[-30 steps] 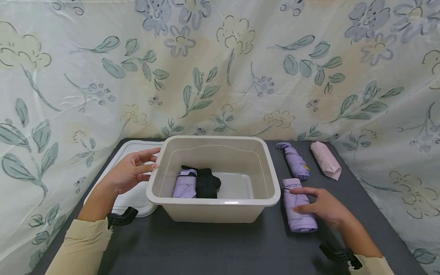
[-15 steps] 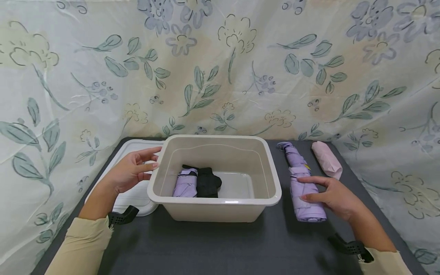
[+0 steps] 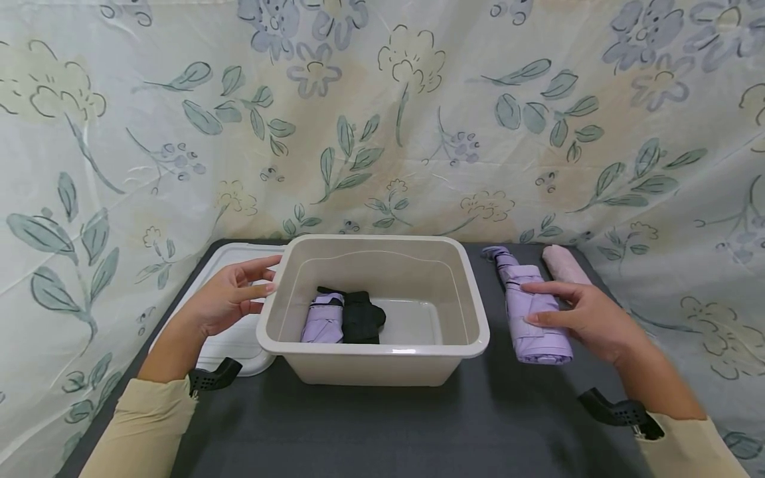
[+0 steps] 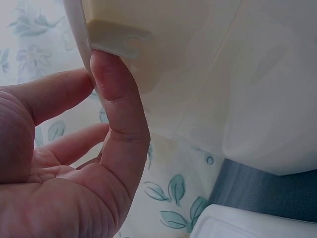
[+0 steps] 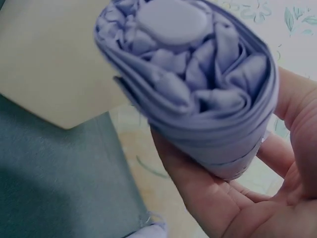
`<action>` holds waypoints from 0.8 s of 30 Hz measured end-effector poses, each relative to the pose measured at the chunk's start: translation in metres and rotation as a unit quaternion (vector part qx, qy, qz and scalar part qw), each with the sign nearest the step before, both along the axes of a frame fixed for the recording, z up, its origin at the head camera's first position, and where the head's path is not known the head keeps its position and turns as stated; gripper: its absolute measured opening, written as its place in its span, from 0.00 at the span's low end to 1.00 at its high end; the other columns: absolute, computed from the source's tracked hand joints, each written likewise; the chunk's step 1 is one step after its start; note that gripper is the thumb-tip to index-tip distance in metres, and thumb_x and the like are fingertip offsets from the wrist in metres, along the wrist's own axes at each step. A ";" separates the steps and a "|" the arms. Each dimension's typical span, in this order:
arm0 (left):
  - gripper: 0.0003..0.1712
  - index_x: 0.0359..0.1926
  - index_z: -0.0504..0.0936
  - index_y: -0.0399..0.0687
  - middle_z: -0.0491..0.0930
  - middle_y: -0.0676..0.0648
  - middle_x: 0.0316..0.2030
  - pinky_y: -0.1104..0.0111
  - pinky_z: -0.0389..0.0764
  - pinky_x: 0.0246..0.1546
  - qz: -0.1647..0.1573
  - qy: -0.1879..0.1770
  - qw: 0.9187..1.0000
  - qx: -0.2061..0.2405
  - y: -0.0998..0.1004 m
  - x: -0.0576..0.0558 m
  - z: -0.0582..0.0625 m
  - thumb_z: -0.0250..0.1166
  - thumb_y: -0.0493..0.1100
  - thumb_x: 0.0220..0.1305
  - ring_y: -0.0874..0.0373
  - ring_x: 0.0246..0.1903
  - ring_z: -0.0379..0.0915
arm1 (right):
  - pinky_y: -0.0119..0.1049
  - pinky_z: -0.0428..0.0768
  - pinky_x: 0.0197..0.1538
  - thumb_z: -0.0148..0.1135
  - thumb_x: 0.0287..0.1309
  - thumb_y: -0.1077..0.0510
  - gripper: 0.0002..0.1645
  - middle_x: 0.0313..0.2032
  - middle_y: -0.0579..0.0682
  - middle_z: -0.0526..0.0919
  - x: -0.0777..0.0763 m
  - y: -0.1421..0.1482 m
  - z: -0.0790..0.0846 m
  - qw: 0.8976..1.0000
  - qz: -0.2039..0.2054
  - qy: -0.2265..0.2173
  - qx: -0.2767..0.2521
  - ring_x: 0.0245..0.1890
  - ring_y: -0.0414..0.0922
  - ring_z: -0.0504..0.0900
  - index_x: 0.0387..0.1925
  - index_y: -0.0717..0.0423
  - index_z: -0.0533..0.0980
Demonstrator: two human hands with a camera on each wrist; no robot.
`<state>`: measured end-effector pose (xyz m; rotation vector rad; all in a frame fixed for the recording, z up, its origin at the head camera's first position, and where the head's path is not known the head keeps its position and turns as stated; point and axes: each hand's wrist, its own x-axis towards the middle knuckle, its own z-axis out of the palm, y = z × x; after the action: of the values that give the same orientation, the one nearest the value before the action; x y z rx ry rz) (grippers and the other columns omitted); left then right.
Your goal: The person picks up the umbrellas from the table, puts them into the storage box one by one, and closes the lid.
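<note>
My right hand [image 3: 592, 318] grips a rolled-up lilac folding umbrella [image 3: 538, 325], lifted above the table to the right of the bin. The right wrist view shows the umbrella's gathered end [image 5: 198, 74] facing the camera. My left hand [image 3: 224, 299] holds the left rim of the beige plastic bin [image 3: 370, 367], with a fingertip [image 4: 111, 74] tucked under the lip in the left wrist view. Inside the bin, a lilac folding umbrella [image 3: 323, 322] and a black folding umbrella [image 3: 360, 318] lie side by side at the left.
Another lilac folding umbrella [image 3: 502, 255] lies behind the held one, partly covered by it. A pink folding umbrella [image 3: 563, 263] rests at the back right, partly behind my right hand. Left of the bin lies a white lid [image 3: 239, 345]. A floral curtain [image 3: 382, 119] hangs behind the dark table [image 3: 358, 431].
My right hand has raised the lilac umbrella off the table and moved it slightly right and away from me. The left hand stays at the bin's rim.
</note>
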<state>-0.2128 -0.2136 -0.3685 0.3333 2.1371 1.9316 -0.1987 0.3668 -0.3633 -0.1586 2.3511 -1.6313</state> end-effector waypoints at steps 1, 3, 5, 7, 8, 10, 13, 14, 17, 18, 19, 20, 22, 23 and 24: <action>0.39 0.79 0.58 0.40 0.80 0.50 0.48 0.63 0.88 0.46 0.000 -0.001 1.000 0.000 0.000 0.000 0.000 0.63 0.34 0.72 0.59 0.47 0.85 | 0.43 0.88 0.47 0.72 0.61 0.61 0.34 0.68 0.66 0.62 -0.001 -0.001 0.003 1.000 0.000 0.002 0.000 0.48 0.50 0.80 0.69 0.45 0.75; 0.39 0.79 0.58 0.40 0.79 0.50 0.48 0.62 0.88 0.45 0.000 -0.001 1.000 0.000 0.000 -0.001 0.001 0.63 0.34 0.72 0.59 0.47 0.85 | 0.43 0.88 0.47 0.71 0.61 0.61 0.35 0.66 0.64 0.64 -0.002 -0.003 0.010 1.000 0.002 0.008 -0.001 0.48 0.50 0.81 0.69 0.44 0.75; 0.39 0.79 0.58 0.40 0.80 0.50 0.48 0.63 0.88 0.45 0.001 -0.002 1.000 -0.001 0.001 -0.001 0.001 0.63 0.34 0.72 0.59 0.47 0.84 | 0.43 0.88 0.47 0.71 0.62 0.61 0.35 0.64 0.61 0.65 -0.003 -0.006 0.018 1.000 0.005 0.011 0.000 0.48 0.50 0.81 0.69 0.44 0.75; 0.39 0.79 0.58 0.40 0.80 0.50 0.48 0.63 0.88 0.46 0.001 -0.003 1.000 -0.003 0.001 -0.001 0.002 0.63 0.34 0.72 0.59 0.47 0.84 | 0.43 0.88 0.47 0.70 0.62 0.61 0.35 0.63 0.59 0.66 -0.005 -0.010 0.024 1.000 0.010 0.011 -0.004 0.48 0.50 0.81 0.70 0.45 0.74; 0.39 0.79 0.58 0.40 0.80 0.50 0.48 0.63 0.88 0.46 0.001 -0.004 1.000 -0.003 0.001 -0.001 0.002 0.63 0.34 0.72 0.59 0.47 0.84 | 0.43 0.88 0.48 0.70 0.63 0.61 0.35 0.63 0.59 0.66 -0.006 -0.012 0.027 1.000 0.012 0.010 -0.005 0.48 0.50 0.81 0.70 0.44 0.74; 0.39 0.79 0.58 0.40 0.80 0.51 0.48 0.63 0.88 0.46 0.002 -0.005 1.000 -0.006 0.001 -0.001 0.002 0.63 0.35 0.72 0.59 0.48 0.84 | 0.44 0.88 0.48 0.69 0.63 0.60 0.35 0.63 0.57 0.66 -0.007 -0.017 0.033 1.000 0.015 0.005 -0.011 0.48 0.50 0.82 0.71 0.43 0.73; 0.40 0.79 0.58 0.41 0.81 0.51 0.48 0.63 0.88 0.46 0.005 -0.007 1.000 -0.013 0.001 -0.001 0.003 0.64 0.35 0.71 0.60 0.48 0.84 | 0.45 0.88 0.49 0.69 0.64 0.61 0.35 0.62 0.56 0.66 -0.009 -0.026 0.041 0.999 0.022 -0.003 -0.024 0.48 0.51 0.83 0.72 0.44 0.72; 0.40 0.79 0.58 0.41 0.81 0.52 0.48 0.63 0.88 0.46 0.005 -0.007 1.000 -0.016 0.000 -0.001 0.003 0.64 0.35 0.71 0.60 0.48 0.84 | 0.46 0.88 0.49 0.68 0.64 0.61 0.36 0.62 0.55 0.68 -0.010 -0.029 0.044 0.999 0.028 -0.004 -0.028 0.49 0.51 0.83 0.72 0.44 0.71; 0.40 0.79 0.58 0.41 0.81 0.51 0.48 0.63 0.88 0.46 0.005 -0.009 1.000 -0.023 0.000 -0.001 0.005 0.64 0.35 0.71 0.60 0.48 0.84 | 0.47 0.88 0.49 0.68 0.64 0.62 0.36 0.60 0.53 0.72 -0.012 -0.041 0.050 0.998 0.042 -0.004 -0.041 0.49 0.51 0.84 0.73 0.48 0.70; 0.40 0.79 0.58 0.41 0.81 0.51 0.49 0.63 0.88 0.46 0.004 -0.009 1.000 -0.024 0.000 -0.001 0.005 0.64 0.35 0.71 0.60 0.48 0.84 | 0.47 0.88 0.49 0.68 0.64 0.62 0.37 0.60 0.53 0.73 -0.013 -0.045 0.052 0.998 0.043 -0.004 -0.043 0.49 0.50 0.84 0.73 0.49 0.70; 0.40 0.79 0.58 0.41 0.81 0.51 0.49 0.62 0.88 0.46 0.002 -0.009 1.000 -0.026 0.000 -0.001 0.006 0.64 0.35 0.71 0.60 0.48 0.84 | 0.47 0.88 0.50 0.69 0.64 0.62 0.37 0.61 0.53 0.73 -0.013 -0.050 0.054 0.998 0.043 -0.004 -0.044 0.50 0.50 0.84 0.73 0.49 0.70; 0.40 0.79 0.57 0.41 0.81 0.51 0.49 0.62 0.88 0.46 0.002 -0.010 1.000 -0.027 0.000 -0.001 0.006 0.64 0.35 0.71 0.60 0.48 0.84 | 0.47 0.88 0.50 0.69 0.63 0.61 0.37 0.61 0.53 0.73 -0.014 -0.054 0.056 0.998 0.042 -0.005 -0.045 0.50 0.50 0.84 0.73 0.50 0.70; 0.40 0.79 0.57 0.41 0.80 0.51 0.49 0.62 0.88 0.46 0.001 -0.010 1.000 -0.029 0.000 0.000 0.007 0.64 0.35 0.71 0.61 0.48 0.84 | 0.46 0.88 0.50 0.72 0.62 0.59 0.39 0.62 0.55 0.71 -0.014 -0.063 0.060 0.999 0.033 -0.010 -0.041 0.50 0.50 0.83 0.73 0.50 0.70; 0.41 0.79 0.57 0.41 0.80 0.51 0.49 0.62 0.88 0.46 0.002 -0.010 0.999 -0.030 0.000 0.000 0.007 0.64 0.36 0.71 0.60 0.49 0.84 | 0.46 0.88 0.50 0.73 0.61 0.58 0.40 0.63 0.55 0.70 -0.015 -0.068 0.061 0.999 0.031 -0.014 -0.041 0.50 0.50 0.83 0.73 0.50 0.70; 0.41 0.79 0.57 0.41 0.80 0.51 0.49 0.62 0.88 0.46 0.002 -0.010 0.999 -0.031 0.000 0.000 0.007 0.64 0.36 0.71 0.60 0.49 0.84 | 0.46 0.88 0.50 0.73 0.61 0.58 0.40 0.64 0.56 0.70 -0.015 -0.072 0.063 0.998 0.031 -0.018 -0.042 0.51 0.50 0.83 0.73 0.50 0.69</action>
<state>-0.2128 -0.2132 -0.3616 0.2981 2.1809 1.8578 -0.2140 0.2950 -0.3005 -0.2146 2.2299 -1.6896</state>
